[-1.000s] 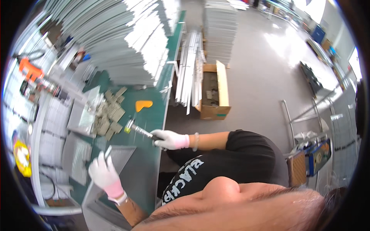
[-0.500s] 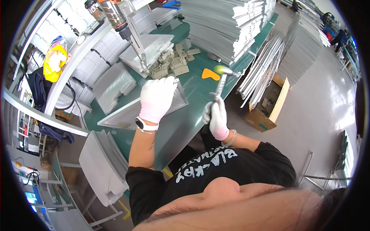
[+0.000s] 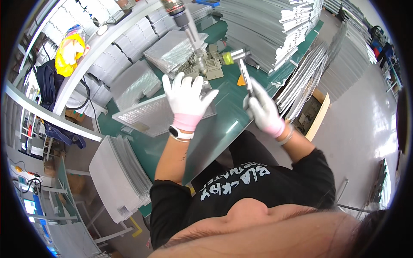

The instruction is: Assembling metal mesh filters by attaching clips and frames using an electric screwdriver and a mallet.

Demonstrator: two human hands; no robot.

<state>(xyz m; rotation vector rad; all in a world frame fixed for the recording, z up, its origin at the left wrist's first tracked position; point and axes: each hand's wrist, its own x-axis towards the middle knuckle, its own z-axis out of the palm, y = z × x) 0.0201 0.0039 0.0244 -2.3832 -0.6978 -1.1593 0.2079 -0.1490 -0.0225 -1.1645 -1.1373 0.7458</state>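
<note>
My left hand (image 3: 185,96), in a white glove with a pink cuff, is spread with its fingers apart and nothing in its grasp. It is over the far edge of a silver mesh-faced panel (image 3: 146,118) that lies tilted on the green table (image 3: 228,114). My right hand (image 3: 263,109), gloved the same way, grips the handle of a mallet (image 3: 244,74). The mallet's yellow-green face points left, raised above the table. Under and beyond it lie an orange scraper (image 3: 241,81), partly hidden, and a heap of beige plastic parts (image 3: 214,66).
A power screwdriver (image 3: 180,18) hangs above the table's far side. Stacked mesh panels (image 3: 133,84) stand on the left, and a tall stack of grey sheets (image 3: 254,32) at the back. Right of the table is a wooden box (image 3: 319,116); a panel stack (image 3: 114,180) sits at near left.
My left hand has gone from closed at the panel's edge to spread open. The mallet has risen and swung left in my right hand. The whole view has shifted slightly.
</note>
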